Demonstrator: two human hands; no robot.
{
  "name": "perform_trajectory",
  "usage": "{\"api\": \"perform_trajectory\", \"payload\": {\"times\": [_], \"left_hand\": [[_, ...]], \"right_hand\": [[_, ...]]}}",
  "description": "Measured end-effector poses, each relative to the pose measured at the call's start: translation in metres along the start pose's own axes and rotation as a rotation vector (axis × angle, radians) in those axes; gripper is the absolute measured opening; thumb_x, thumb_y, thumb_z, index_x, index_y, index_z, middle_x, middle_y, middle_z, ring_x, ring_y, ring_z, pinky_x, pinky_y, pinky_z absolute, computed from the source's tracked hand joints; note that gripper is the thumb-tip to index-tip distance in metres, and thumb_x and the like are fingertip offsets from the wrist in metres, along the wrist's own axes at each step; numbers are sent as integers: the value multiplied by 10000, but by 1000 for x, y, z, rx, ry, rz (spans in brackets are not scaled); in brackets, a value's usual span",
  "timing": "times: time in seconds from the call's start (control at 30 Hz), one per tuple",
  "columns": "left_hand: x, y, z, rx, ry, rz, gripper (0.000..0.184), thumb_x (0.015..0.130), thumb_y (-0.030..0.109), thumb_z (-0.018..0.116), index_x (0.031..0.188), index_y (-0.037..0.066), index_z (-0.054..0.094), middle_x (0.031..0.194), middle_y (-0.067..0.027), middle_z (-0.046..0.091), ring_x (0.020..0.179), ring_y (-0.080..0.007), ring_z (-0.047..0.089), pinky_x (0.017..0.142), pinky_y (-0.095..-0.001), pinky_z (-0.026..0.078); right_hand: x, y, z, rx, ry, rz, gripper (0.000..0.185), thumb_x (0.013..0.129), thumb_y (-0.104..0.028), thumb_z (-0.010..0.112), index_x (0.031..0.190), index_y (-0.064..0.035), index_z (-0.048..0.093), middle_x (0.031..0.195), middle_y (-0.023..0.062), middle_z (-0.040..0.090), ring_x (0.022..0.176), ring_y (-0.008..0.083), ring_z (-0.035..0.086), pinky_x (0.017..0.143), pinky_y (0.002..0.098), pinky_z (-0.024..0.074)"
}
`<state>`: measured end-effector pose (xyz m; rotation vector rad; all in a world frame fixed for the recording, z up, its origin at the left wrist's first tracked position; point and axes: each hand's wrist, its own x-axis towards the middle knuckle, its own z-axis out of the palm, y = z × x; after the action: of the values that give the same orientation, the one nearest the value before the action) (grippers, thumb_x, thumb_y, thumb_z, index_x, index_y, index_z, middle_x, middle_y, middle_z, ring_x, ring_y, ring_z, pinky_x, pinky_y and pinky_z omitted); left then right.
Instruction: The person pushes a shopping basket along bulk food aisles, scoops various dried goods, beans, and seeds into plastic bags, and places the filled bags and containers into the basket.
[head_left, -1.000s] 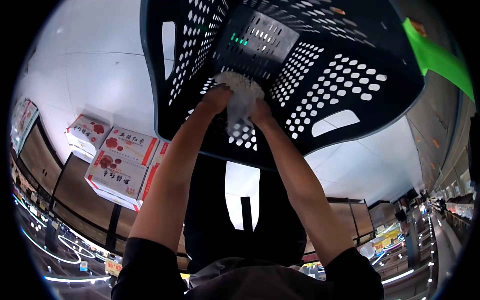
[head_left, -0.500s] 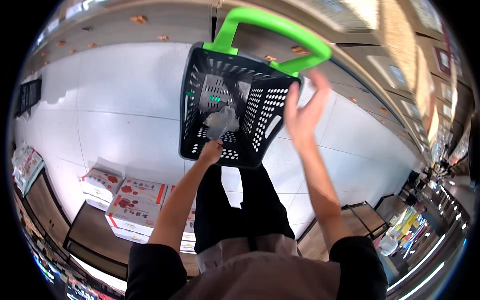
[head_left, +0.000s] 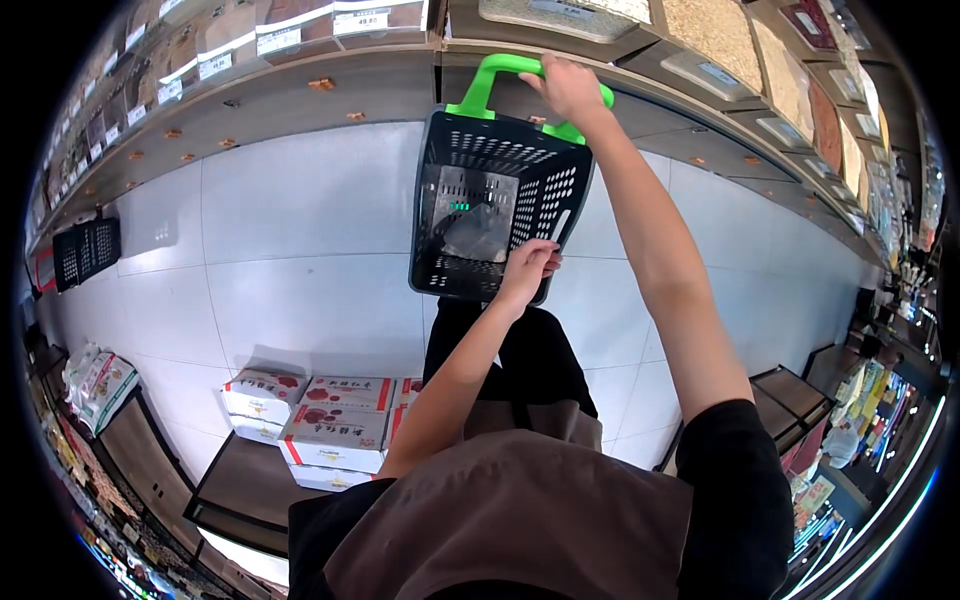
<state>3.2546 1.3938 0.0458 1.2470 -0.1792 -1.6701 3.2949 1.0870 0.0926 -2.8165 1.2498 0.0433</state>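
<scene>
A dark shopping basket point(head_left: 432, 205) with perforated walls stands upright in front of my legs. My right hand point(head_left: 572, 88) is closed around its green handle point(head_left: 482, 88), at the handle's right part. Inside, a clear plastic bag point(head_left: 478, 236) lies on the basket's bottom; its contents are hard to make out. Over the near right part of the basket is my left hand point(head_left: 530, 268), its fingers partly stretched and nothing seen in them. It is close to the slot in the right wall, and I cannot tell whether it touches the basket.
Shelf bins of dry goods point(head_left: 705, 40) with price tags line the far side. White and red cartons point(head_left: 335, 422) sit on a low wooden platform point(head_left: 245, 490) at lower left. Another dark basket point(head_left: 87, 252) stands on the tiled floor point(head_left: 300, 300) at far left.
My left hand has let go of the plastic bag, which stays in the basket, and has moved right. My right hand has risen from beside the basket and taken hold of the green handle.
</scene>
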Motion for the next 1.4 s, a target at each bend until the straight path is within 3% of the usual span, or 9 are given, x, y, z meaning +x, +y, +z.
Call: {"api": "perform_trajectory", "payload": {"times": [0.23, 0.53, 0.73, 0.83, 0.93, 1.1, 1.2, 1.3, 1.4], "left_hand": [[-90, -69, -29, 141, -55, -90, 255, 1027, 198, 456, 1128, 45, 633, 991, -58, 685, 909, -129, 642, 803, -259, 491], [-137, -95, -12, 449, -207, -72, 230, 1002, 198, 519, 1098, 20, 628, 938, -63, 669, 856, -135, 633, 778, -269, 496], [-127, -85, 2, 769, -542, -53, 181, 949, 162, 587, 1034, 14, 647, 877, -66, 677, 780, -131, 639, 715, -278, 515], [-122, -58, 17, 933, -671, 37, 183, 914, 186, 625, 965, 14, 658, 822, -84, 698, 728, -152, 651, 667, -299, 506], [-137, -34, 35, 929, -786, 42, 277, 879, 253, 681, 977, -4, 643, 831, -133, 698, 769, -215, 681, 694, -316, 518], [-138, -43, 18, 1305, -1076, 385, 638, 746, 382, 800, 1190, -13, 568, 1008, -203, 661, 977, -341, 650, 851, -404, 512], [-149, -32, 10, 1507, -1229, 124, 702, 725, 370, 788, 1248, -10, 516, 1144, -248, 609, 1084, -394, 602, 910, -466, 488], [-129, -26, -15, 1576, -1224, 190, 476, 785, 219, 686, 1160, -19, 515, 1083, -274, 623, 1033, -427, 614, 866, -502, 497], [-121, -3, -23, 1657, -1147, 283, 297, 802, 99, 592, 1071, -13, 533, 972, -258, 657, 942, -439, 639, 793, -524, 508]], "right_hand": [[-131, 94, -2, 209, -198, 170, 594, 952, -548, 512, 925, 41, 592, 902, 311, 654, 897, 492, 620, 791, 540, 491], [-422, 194, 33, 236, -236, 943, 681, 960, -599, 416, 950, 47, 633, 922, 313, 664, 929, 486, 637, 815, 551, 503], [-562, 81, -1, 544, -186, 1567, 611, 960, -541, 452, 953, 36, 655, 860, 249, 701, 860, 432, 684, 821, 518, 524], [-606, 24, 46, 241, 86, 1552, 623, 960, -517, 484, 803, 62, 652, 754, 261, 681, 719, 416, 695, 724, 504, 545], [-617, -41, 56, 534, 169, 1722, 595, 947, -471, 528, 815, 100, 630, 798, 308, 665, 798, 426, 697, 620, 516, 543], [-574, -146, -10, 1084, 30, 1746, 520, 995, -364, 476, 809, 115, 559, 592, 279, 617, 431, 312, 645, 462, 363, 562], [-532, -208, -44, 306, 287, 1509, 127, 850, -87, 551, 892, 31, 572, 899, 236, 662, 865, 367, 692, 760, 472, 552], [-497, -218, -69, -221, 270, 1072, 270, 718, -54, 630, 968, 41, 595, 1027, 244, 634, 944, 362, 649, 910, 441, 490], [-486, -200, -33, 84, 96, 900, 271, 658, -99, 676, 899, 18, 637, 952, 208, 664, 981, 352, 636, 988, 457, 430]]}}
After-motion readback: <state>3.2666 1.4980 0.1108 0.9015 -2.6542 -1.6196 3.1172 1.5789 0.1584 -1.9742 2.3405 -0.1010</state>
